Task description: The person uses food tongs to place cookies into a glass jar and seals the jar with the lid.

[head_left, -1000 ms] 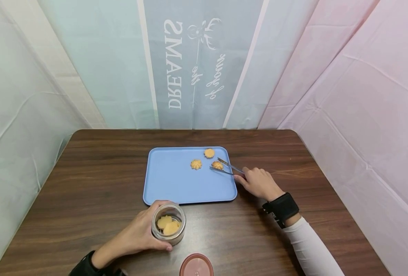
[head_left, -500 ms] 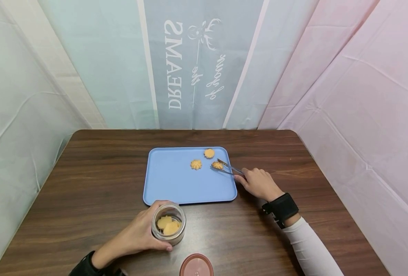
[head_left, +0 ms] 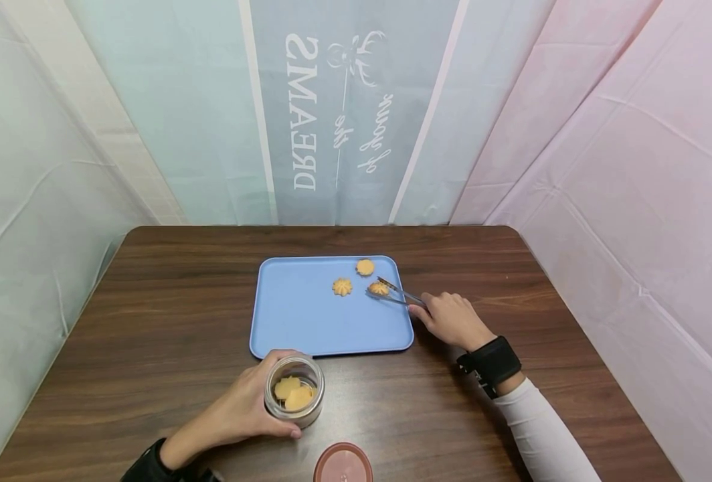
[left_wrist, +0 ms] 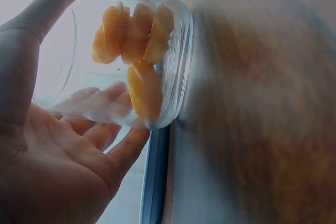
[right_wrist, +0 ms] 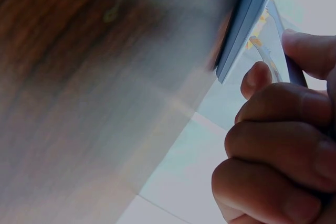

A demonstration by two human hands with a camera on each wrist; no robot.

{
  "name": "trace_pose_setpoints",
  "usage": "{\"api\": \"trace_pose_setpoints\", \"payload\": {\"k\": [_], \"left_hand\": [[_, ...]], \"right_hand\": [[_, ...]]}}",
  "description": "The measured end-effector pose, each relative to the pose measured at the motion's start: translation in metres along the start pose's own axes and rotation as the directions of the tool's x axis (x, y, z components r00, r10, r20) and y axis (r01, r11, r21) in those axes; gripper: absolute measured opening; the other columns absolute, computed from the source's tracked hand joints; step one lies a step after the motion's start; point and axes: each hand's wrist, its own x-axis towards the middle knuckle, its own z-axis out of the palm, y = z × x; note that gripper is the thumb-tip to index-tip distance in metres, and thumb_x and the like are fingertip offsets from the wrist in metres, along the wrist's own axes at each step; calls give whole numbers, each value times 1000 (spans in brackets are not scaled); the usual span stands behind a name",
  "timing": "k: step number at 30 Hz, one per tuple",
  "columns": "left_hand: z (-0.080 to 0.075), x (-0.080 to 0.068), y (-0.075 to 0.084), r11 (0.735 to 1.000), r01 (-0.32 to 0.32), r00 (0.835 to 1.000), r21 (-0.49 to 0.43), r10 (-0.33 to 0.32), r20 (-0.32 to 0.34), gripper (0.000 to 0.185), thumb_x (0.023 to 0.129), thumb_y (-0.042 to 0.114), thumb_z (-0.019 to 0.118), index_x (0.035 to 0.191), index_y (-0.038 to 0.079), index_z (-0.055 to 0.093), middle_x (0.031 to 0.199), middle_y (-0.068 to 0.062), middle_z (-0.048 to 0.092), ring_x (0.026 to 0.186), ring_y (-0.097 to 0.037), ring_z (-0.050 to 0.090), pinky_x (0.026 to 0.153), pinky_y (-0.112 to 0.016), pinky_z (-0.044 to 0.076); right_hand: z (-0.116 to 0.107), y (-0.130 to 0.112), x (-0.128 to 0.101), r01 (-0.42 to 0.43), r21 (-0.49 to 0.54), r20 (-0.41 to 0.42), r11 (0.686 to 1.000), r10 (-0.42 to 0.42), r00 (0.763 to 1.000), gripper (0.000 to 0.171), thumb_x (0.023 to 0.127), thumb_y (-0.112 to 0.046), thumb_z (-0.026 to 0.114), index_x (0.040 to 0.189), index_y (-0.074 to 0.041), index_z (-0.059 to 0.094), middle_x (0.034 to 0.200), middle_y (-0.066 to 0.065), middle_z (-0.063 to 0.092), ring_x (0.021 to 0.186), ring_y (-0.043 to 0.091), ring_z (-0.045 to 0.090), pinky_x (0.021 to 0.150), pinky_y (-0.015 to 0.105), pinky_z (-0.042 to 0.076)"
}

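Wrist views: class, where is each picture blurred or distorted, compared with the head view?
Left wrist view: the table smears, the jar is fairly sharp. Right wrist view: wood soft, the right hand looms large. Head view: sharp, evenly lit, walls bowed by the wide lens.

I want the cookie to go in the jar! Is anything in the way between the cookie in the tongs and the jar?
Nothing visible is. The tongs sit around a cookie on the tray. Between it and the jar lies only bare tray and table. The jar's mouth is open; its lid lies aside, nearer the person.
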Motion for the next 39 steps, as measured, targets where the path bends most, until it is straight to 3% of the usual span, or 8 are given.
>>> {"api": "trace_pose_setpoints", "payload": {"k": [19,39], "left_hand": [[-1,0,0,1000,3,1000,7,-3,5,99,64,40,103,144,16,50,134,1,66,116,-22,67,101,-34,54],[0,0,0,1000,20,1000,8,-20,8,100,63,39,103,145,17,50,134,2,66,117,-22,67,99,-38,55]], "right_hand": [[-4,-8,0,22,17,25,1000,-22,999,33,107,-40,62,88,-12,62,58,-5,40,50,13,42,47,29,30],[0,-19,-2,82,15,44,997,-82,996,33,106,-40,64,84,-16,58,59,-7,39,47,9,37,46,26,25]]}}
